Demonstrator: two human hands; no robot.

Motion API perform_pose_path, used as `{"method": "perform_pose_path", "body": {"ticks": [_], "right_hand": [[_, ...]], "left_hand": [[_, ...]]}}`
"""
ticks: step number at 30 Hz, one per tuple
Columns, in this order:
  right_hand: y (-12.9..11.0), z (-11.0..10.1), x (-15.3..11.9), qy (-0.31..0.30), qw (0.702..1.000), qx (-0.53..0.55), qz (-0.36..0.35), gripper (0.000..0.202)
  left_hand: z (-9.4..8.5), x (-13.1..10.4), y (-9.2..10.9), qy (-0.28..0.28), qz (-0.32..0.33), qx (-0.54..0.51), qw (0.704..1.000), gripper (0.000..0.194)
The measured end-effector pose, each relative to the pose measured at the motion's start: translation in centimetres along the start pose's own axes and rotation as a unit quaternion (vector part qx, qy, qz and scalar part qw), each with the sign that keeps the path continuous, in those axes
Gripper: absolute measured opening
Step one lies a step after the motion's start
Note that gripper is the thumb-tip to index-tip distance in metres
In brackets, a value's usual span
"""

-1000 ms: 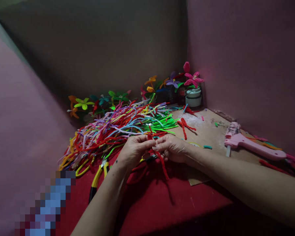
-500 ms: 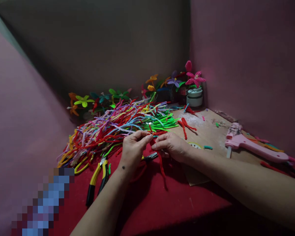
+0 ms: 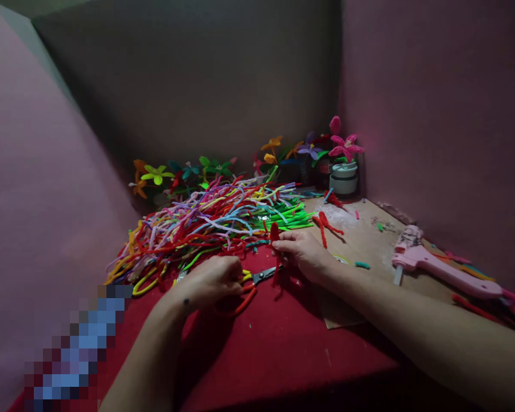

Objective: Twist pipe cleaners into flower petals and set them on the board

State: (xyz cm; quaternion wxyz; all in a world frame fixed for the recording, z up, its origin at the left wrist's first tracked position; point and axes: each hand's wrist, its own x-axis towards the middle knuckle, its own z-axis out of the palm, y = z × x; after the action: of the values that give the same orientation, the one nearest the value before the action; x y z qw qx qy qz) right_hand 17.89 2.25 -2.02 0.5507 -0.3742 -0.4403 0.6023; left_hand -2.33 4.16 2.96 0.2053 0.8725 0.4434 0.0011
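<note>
My right hand [image 3: 300, 250] pinches a red pipe cleaner [image 3: 274, 232]. The piece has a rounded loop above my fingertips and a thin tail hanging below them. My left hand [image 3: 217, 278] is closed with its fingers curled at the handles of the scissors [image 3: 248, 281], which are yellow and orange. Their metal blades point right, towards the hanging red tail. The left fingertips are partly hidden behind the hand. Behind both hands spreads a large heap of coloured pipe cleaners [image 3: 206, 217].
A pink glue gun [image 3: 446, 263] lies on the board [image 3: 369, 229] at the right, near a bent red pipe cleaner [image 3: 324, 224]. Pipe-cleaner flowers [image 3: 345, 147] stand along the back, by a pale lidded cup [image 3: 343, 178]. Red cloth [image 3: 283, 349] covers the front.
My left hand has let go of the red pipe cleaner and moved down and left to the scissors' handles. The right hand still holds the piece, its loop now showing. The view has shifted slightly.
</note>
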Motion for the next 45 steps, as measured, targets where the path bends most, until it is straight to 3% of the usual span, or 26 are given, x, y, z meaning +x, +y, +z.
{"method": "perform_pose_path", "body": {"ticks": [2,5,10,12,14,17,19,23,27,32,37,41,45], "right_hand": [[0.2,-0.1,0.2,-0.002,0.999,0.035,0.004,0.014],[0.3,-0.3,0.5,-0.001,0.996,0.085,0.012,0.016],[-0.6,-0.3,0.6,0.011,0.987,0.163,-0.001,0.019],[-1.1,-0.2,0.5,0.007,0.979,0.203,0.007,0.018],[-1.4,-0.2,0.4,0.004,0.970,0.244,0.021,0.014],[-1.6,-0.3,0.4,0.008,0.957,0.288,0.045,0.012],[-1.7,-0.3,0.5,0.014,0.953,0.297,0.060,0.011],[-1.8,-0.4,0.5,0.019,0.941,0.324,0.096,0.011],[-1.9,-0.4,0.4,0.014,0.926,0.358,0.117,0.017],[-1.6,-0.1,0.1,0.014,0.938,0.321,0.129,0.012],[-1.3,0.3,-0.2,-0.004,0.948,0.287,0.135,0.005],[-1.0,0.6,-0.3,-0.007,0.962,0.242,0.129,0.004],[-0.7,0.7,-0.3,0.005,0.964,0.231,0.129,0.005]], "left_hand": [[1.1,0.0,0.2,0.020,0.016,0.077,0.997,0.004],[2.0,0.1,0.4,0.029,0.026,0.090,0.995,0.011],[1.5,-0.4,-0.1,0.019,0.032,-0.054,0.998,0.032],[1.1,-0.4,-0.3,0.024,0.036,-0.121,0.992,0.031],[1.0,-0.2,-0.2,0.067,0.015,-0.149,0.986,0.026],[1.3,0.5,0.4,0.178,-0.025,-0.121,0.976,0.027],[1.6,0.8,1.0,0.224,-0.028,-0.100,0.969,0.028],[2.3,1.2,1.7,0.244,0.040,-0.081,0.965,0.036],[3.0,1.6,1.1,0.280,0.099,-0.033,0.954,0.047],[4.2,2.3,0.4,0.266,0.168,0.023,0.949,0.049],[4.9,2.4,1.2,0.263,0.179,0.045,0.947,0.047],[4.8,2.0,2.1,0.242,0.151,0.072,0.956,0.044],[4.5,1.4,2.9,0.213,0.073,0.122,0.967,0.038]]}}
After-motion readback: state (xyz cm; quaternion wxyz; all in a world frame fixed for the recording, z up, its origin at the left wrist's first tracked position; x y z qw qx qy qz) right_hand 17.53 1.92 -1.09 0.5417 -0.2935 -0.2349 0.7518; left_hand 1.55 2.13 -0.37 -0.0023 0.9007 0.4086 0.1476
